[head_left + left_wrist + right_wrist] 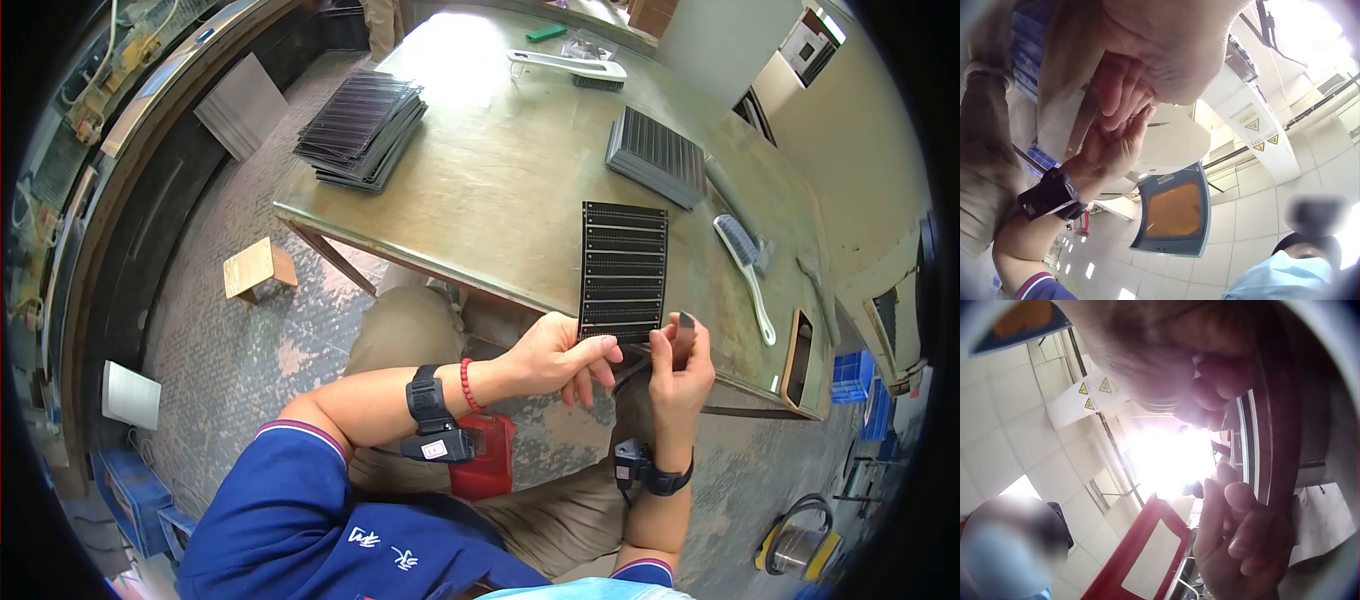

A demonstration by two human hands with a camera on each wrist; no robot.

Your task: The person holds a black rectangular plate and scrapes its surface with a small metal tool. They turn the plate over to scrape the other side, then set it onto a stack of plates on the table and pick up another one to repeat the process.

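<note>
A black slotted panel with pale strips across it lies at the table's front edge. My left hand is at its lower left corner, the thumb running along the lower edge and the fingers hanging loosely below. Beside the lower right corner, my right hand is raised with the thumb up and holds a small dark flat piece between thumb and fingers. A thin pointed tip shows by the right hand in the left wrist view. The right wrist view shows the left hand's fingers bent, close to the right hand.
Stacks of similar panels stand on the table, one at the left and one at the right. A white-handled brush lies at the right, another brush at the back. A wooden stool stands on the floor.
</note>
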